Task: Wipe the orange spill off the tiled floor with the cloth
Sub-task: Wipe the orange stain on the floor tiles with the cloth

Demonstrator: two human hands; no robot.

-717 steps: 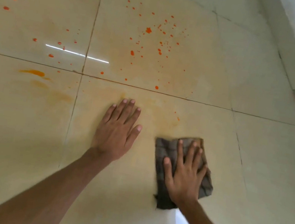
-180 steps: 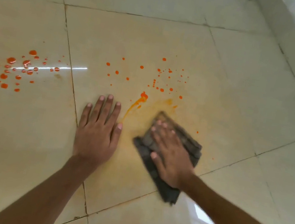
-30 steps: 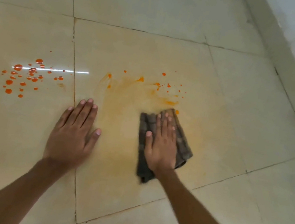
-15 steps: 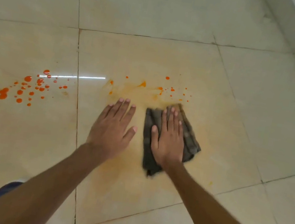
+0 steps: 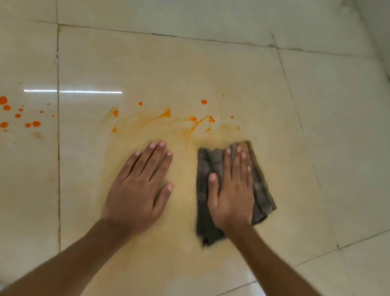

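Cloth (image 5: 261,197) lies flat under our right hand (image 5: 232,195) beside smeared orange spill (image 5: 168,117) — soft, limp, best pressed by palm; left hand (image 5: 139,187) rests open on tiled floor (image 5: 335,119).

Left hand (image 5: 137,187) and right hand (image 5: 231,195) both flat, fingers extended
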